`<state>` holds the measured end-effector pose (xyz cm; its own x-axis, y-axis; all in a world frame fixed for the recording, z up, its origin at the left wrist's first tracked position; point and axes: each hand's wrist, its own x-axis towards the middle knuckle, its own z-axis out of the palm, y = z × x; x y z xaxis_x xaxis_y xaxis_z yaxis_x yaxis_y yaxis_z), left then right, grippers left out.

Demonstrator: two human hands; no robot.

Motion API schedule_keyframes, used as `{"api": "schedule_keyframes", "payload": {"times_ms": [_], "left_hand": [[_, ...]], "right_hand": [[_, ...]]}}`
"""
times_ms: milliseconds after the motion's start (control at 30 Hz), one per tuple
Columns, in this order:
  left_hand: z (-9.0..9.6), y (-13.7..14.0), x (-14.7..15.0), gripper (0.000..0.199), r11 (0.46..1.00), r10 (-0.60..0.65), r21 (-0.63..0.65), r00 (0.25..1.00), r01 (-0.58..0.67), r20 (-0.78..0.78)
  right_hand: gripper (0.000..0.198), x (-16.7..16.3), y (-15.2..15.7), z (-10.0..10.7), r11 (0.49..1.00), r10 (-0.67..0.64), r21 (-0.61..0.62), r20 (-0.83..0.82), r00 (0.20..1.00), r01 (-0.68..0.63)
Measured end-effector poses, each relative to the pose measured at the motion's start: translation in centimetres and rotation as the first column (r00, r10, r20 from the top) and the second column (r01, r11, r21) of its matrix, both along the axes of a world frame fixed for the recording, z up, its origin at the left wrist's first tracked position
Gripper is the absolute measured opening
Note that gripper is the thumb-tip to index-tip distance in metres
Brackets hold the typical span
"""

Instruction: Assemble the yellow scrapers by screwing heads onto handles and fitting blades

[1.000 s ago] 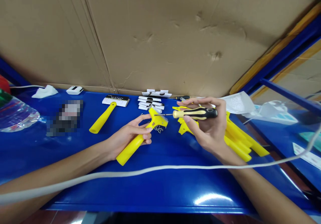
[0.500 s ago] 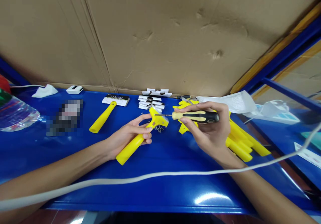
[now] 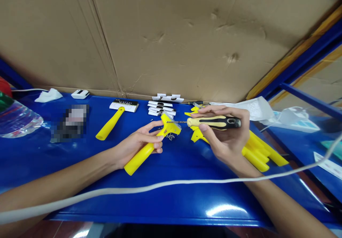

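Observation:
My left hand (image 3: 145, 139) is wrapped round a yellow scraper (image 3: 141, 158), its wide head pointing up and away and the handle end towards me. A clear or metal strip shows at the head's far edge. In my right hand (image 3: 229, 142) is a screwdriver (image 3: 213, 122) with a cream and black handle, held level. Its shaft reaches left across the scraper's head, and the tip is at or very near the head; exact contact I cannot make out. Small screws (image 3: 170, 136) lie in a loose pile on the table just behind the head.
Yellow scrapers (image 3: 256, 152) are heaped at the right, partly behind my right hand. A scraper with a labelled sleeve (image 3: 110, 124) lies left of centre, near stacked white sleeves (image 3: 160, 108). A white cable (image 3: 171, 184) crosses in front. Cardboard (image 3: 171, 35) stands behind the blue table (image 3: 187, 202).
My right hand and the screwdriver have shifted slightly to the right, the handle now a little farther from the scraper's head. My left hand holds the scraper almost still.

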<state>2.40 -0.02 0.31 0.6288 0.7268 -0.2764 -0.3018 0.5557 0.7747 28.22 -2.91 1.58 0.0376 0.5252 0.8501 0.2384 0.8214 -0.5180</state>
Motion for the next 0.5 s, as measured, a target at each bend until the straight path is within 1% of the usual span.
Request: {"api": "schedule_keyframes", "payload": {"times_ms": [100,267,300,367,433,467,500], "left_hand": [[-0.03,0.08,0.02,0.077,1.000,0.007,-0.007,1.000,-0.007,-0.006],[-0.28,0.11,-0.09,0.073,1.000,-0.013,-0.003,1.000,0.013,0.000],[-0.32,0.08,-0.10,0.072,1.000,-0.017,0.001,1.000,0.017,0.001],[-0.37,0.07,-0.11,0.071,1.000,-0.016,0.007,1.000,0.016,0.002],[-0.33,0.11,-0.09,0.072,1.000,-0.013,0.001,1.000,0.013,0.003],[-0.28,0.15,-0.09,0.073,1.000,-0.006,-0.010,1.000,0.006,0.007],[-0.22,0.19,-0.09,0.075,1.000,0.002,-0.024,1.000,-0.002,0.012]], "right_hand": [[0.038,-0.06,-0.05,0.09,0.999,0.030,-0.042,0.002,1.000,-0.030],[0.043,0.24,0.12,-0.08,0.996,-0.076,0.046,0.003,0.997,0.076],[0.044,0.35,0.17,-0.10,0.995,-0.079,0.057,0.006,0.997,0.078],[0.046,0.50,0.22,-0.08,0.999,-0.013,0.052,0.013,1.000,0.012],[0.046,0.48,0.22,0.00,0.997,0.074,0.013,0.010,0.997,-0.074],[0.045,0.42,0.21,0.04,0.996,0.093,0.002,0.010,0.996,-0.093],[0.044,0.35,0.21,0.07,0.996,0.084,0.003,0.015,0.996,-0.084]]}}
